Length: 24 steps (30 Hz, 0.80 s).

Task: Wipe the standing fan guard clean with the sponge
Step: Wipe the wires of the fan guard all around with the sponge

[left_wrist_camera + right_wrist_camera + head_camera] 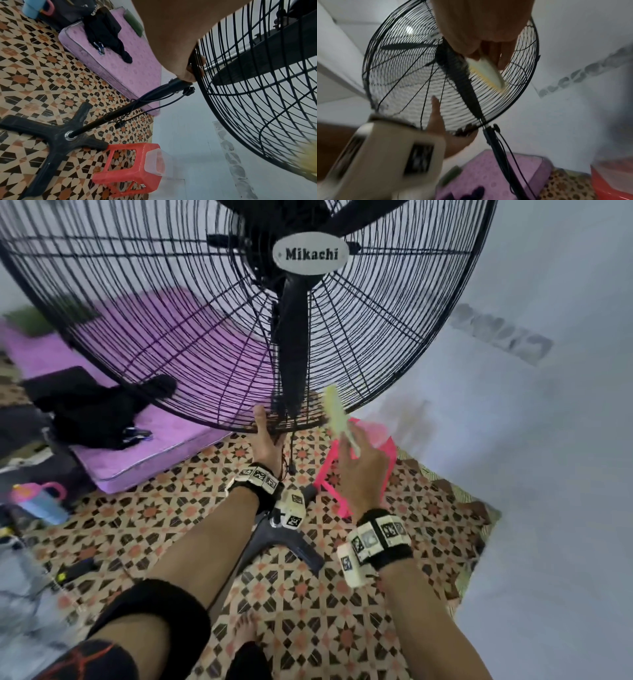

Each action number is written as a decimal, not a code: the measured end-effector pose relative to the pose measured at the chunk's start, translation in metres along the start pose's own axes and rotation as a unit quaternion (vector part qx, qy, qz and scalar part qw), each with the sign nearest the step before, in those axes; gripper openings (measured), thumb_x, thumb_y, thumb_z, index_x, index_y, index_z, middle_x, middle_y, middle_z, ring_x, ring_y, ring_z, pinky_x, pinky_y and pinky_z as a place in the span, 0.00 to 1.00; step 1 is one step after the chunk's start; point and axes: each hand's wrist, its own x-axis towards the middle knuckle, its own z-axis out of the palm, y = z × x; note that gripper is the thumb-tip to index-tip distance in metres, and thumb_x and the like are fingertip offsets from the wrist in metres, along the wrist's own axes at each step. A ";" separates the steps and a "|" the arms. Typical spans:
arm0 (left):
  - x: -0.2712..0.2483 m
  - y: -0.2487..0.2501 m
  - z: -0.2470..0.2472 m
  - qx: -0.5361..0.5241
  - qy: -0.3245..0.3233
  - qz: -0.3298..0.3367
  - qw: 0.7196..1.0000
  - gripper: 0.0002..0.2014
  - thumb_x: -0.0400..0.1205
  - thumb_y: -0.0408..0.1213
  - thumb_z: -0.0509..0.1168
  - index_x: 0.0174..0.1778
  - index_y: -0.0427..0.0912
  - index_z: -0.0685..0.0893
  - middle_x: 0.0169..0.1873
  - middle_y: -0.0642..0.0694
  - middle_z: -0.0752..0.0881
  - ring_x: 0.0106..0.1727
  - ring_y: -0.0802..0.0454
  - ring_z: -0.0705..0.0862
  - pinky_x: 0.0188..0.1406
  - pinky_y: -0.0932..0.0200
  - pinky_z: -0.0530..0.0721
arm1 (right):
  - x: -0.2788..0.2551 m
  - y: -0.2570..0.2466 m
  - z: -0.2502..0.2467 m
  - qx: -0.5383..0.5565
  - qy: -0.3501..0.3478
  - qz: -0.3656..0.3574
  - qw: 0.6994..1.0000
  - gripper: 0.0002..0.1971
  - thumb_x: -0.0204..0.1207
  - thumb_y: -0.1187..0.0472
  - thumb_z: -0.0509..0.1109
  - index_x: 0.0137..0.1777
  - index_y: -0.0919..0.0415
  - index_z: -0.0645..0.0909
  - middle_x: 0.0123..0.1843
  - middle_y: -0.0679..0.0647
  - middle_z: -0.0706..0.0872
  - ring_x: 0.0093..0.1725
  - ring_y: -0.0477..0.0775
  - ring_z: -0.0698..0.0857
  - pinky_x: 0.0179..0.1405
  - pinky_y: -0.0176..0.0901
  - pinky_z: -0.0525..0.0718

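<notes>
The black wire fan guard (191,337) with a white "Mikachi" badge (311,254) fills the upper head view. My left hand (265,436) grips the guard's bottom rim (194,70), thumb up on the front and fingers curled behind. My right hand (363,460) pinches a pale yellow sponge (337,416) and holds it edge-on against the lower right wires, just right of the dark blade (291,344). In the right wrist view the sponge (486,73) lies on the guard (406,67) under my fingers.
The fan's pole (130,106) and cross base (56,135) stand on patterned floor. A pink stool (359,470) carrying a clear tub (157,162) sits beside the base by the white wall. A purple mattress (147,446) with black clothes (99,412) lies left.
</notes>
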 end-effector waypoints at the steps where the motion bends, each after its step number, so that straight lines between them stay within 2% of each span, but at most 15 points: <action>1: 0.000 0.003 0.001 -0.018 0.012 -0.012 1.000 0.52 0.73 0.70 0.61 0.91 0.47 0.57 0.84 0.55 0.68 0.85 0.57 0.68 0.87 0.42 0.68 | 0.010 -0.003 -0.004 0.013 0.062 0.011 0.998 0.18 0.86 0.64 0.70 0.74 0.66 0.81 0.46 0.44 0.86 0.25 0.44 0.82 0.20 0.31 0.83; 3: 0.000 0.003 0.000 -0.048 0.011 -0.019 0.999 0.62 0.65 0.80 0.64 0.91 0.48 0.58 0.88 0.45 0.65 0.88 0.44 0.65 0.87 0.41 0.69 | 0.032 -0.005 -0.003 0.019 0.121 0.033 0.992 0.19 0.86 0.67 0.69 0.75 0.69 0.80 0.46 0.44 0.84 0.28 0.42 0.80 0.25 0.20 0.79; 5: 0.004 -0.005 -0.003 -0.044 0.012 -0.015 0.999 0.68 0.59 0.85 0.68 0.91 0.47 0.60 0.88 0.44 0.67 0.87 0.44 0.68 0.86 0.41 0.70 | 0.037 -0.009 0.006 0.003 0.064 0.027 0.998 0.21 0.84 0.67 0.70 0.76 0.67 0.78 0.45 0.50 0.89 0.20 0.39 0.75 0.23 0.19 0.77; 6: 0.003 -0.005 -0.002 -0.041 0.008 -0.010 0.999 0.69 0.58 0.86 0.67 0.91 0.47 0.61 0.87 0.44 0.68 0.87 0.44 0.69 0.85 0.42 0.71 | 0.033 -0.009 0.011 -0.005 0.020 0.009 1.000 0.21 0.84 0.67 0.71 0.76 0.67 0.78 0.46 0.55 0.92 0.21 0.35 0.77 0.22 0.22 0.79; 7: 0.002 -0.006 -0.003 -0.037 0.002 -0.007 0.999 0.69 0.59 0.86 0.66 0.91 0.46 0.60 0.87 0.44 0.68 0.87 0.45 0.68 0.85 0.42 0.71 | 0.025 -0.007 0.014 -0.002 -0.024 -0.010 1.000 0.22 0.83 0.67 0.72 0.76 0.67 0.78 0.50 0.61 0.93 0.23 0.37 0.81 0.21 0.26 0.81; 9: 0.002 -0.004 -0.001 -0.043 -0.002 0.003 0.999 0.66 0.62 0.85 0.64 0.91 0.47 0.58 0.88 0.44 0.65 0.88 0.44 0.66 0.86 0.42 0.70 | 0.015 -0.006 0.013 0.022 -0.075 -0.027 0.997 0.21 0.83 0.67 0.72 0.75 0.67 0.79 0.57 0.62 0.91 0.28 0.49 0.89 0.20 0.40 0.87; 10: 0.002 -0.004 -0.002 -0.048 -0.002 -0.004 0.999 0.65 0.63 0.84 0.63 0.92 0.47 0.57 0.89 0.44 0.64 0.89 0.43 0.64 0.86 0.42 0.70 | 0.016 -0.007 0.010 0.039 -0.063 -0.016 0.997 0.20 0.82 0.67 0.72 0.74 0.67 0.80 0.57 0.57 0.90 0.30 0.48 0.89 0.22 0.40 0.88; 12: 0.005 -0.006 -0.004 -0.048 -0.002 -0.013 0.999 0.66 0.63 0.85 0.63 0.92 0.49 0.56 0.90 0.44 0.62 0.89 0.41 0.63 0.86 0.41 0.69 | 0.029 -0.006 0.004 0.056 0.045 0.023 0.997 0.19 0.82 0.68 0.72 0.72 0.68 0.82 0.53 0.47 0.86 0.32 0.40 0.86 0.30 0.28 0.87; 14: 0.009 -0.012 -0.008 -0.048 0.003 -0.023 0.999 0.69 0.60 0.86 0.66 0.92 0.49 0.57 0.89 0.43 0.64 0.89 0.41 0.65 0.86 0.41 0.70 | 0.043 -0.006 0.003 0.040 0.121 0.041 0.991 0.18 0.82 0.68 0.73 0.71 0.68 0.84 0.48 0.42 0.85 0.31 0.41 0.83 0.33 0.20 0.82; 16: 0.014 -0.017 -0.011 -0.043 0.005 -0.032 0.999 0.70 0.59 0.86 0.68 0.92 0.49 0.59 0.88 0.42 0.66 0.88 0.42 0.67 0.84 0.44 0.73 | 0.044 -0.008 0.012 0.026 0.082 0.027 0.996 0.18 0.82 0.68 0.73 0.71 0.67 0.84 0.44 0.44 0.87 0.26 0.41 0.81 0.27 0.20 0.80; 17: 0.015 -0.017 -0.011 -0.042 0.006 -0.032 0.999 0.69 0.60 0.86 0.68 0.92 0.48 0.59 0.88 0.43 0.68 0.87 0.43 0.69 0.82 0.46 0.75 | 0.037 -0.008 0.017 0.027 0.041 0.007 0.999 0.18 0.81 0.69 0.73 0.71 0.66 0.84 0.44 0.48 0.89 0.23 0.41 0.81 0.23 0.23 0.80; 19: 0.012 -0.009 -0.006 -0.040 0.005 -0.011 0.999 0.64 0.64 0.84 0.65 0.91 0.48 0.59 0.87 0.44 0.69 0.85 0.48 0.70 0.79 0.50 0.77 | 0.022 -0.007 0.018 0.040 -0.036 -0.039 0.998 0.19 0.81 0.68 0.72 0.72 0.64 0.83 0.49 0.57 0.93 0.20 0.40 0.79 0.16 0.32 0.79; 20: 0.009 -0.005 -0.003 -0.040 0.004 -0.001 0.999 0.62 0.66 0.82 0.62 0.91 0.48 0.58 0.87 0.45 0.68 0.85 0.50 0.69 0.81 0.50 0.76 | 0.019 -0.007 0.015 0.048 -0.054 -0.050 0.996 0.19 0.81 0.68 0.72 0.72 0.64 0.82 0.51 0.59 0.94 0.19 0.41 0.77 0.14 0.32 0.76; 21: 0.009 -0.005 -0.002 -0.048 0.002 0.005 0.999 0.60 0.66 0.80 0.60 0.92 0.48 0.57 0.88 0.45 0.66 0.86 0.49 0.68 0.83 0.48 0.74 | 0.021 -0.007 0.012 0.057 -0.042 -0.053 0.996 0.19 0.82 0.69 0.72 0.72 0.65 0.82 0.52 0.58 0.93 0.19 0.43 0.79 0.14 0.29 0.74; 24: 0.013 -0.008 -0.006 -0.069 -0.005 0.009 0.998 0.64 0.64 0.81 0.63 0.92 0.48 0.53 0.90 0.45 0.60 0.90 0.44 0.61 0.84 0.45 0.72 | 0.043 -0.010 0.004 0.058 0.103 0.001 0.993 0.18 0.82 0.71 0.72 0.71 0.69 0.83 0.48 0.49 0.89 0.26 0.46 0.83 0.20 0.22 0.77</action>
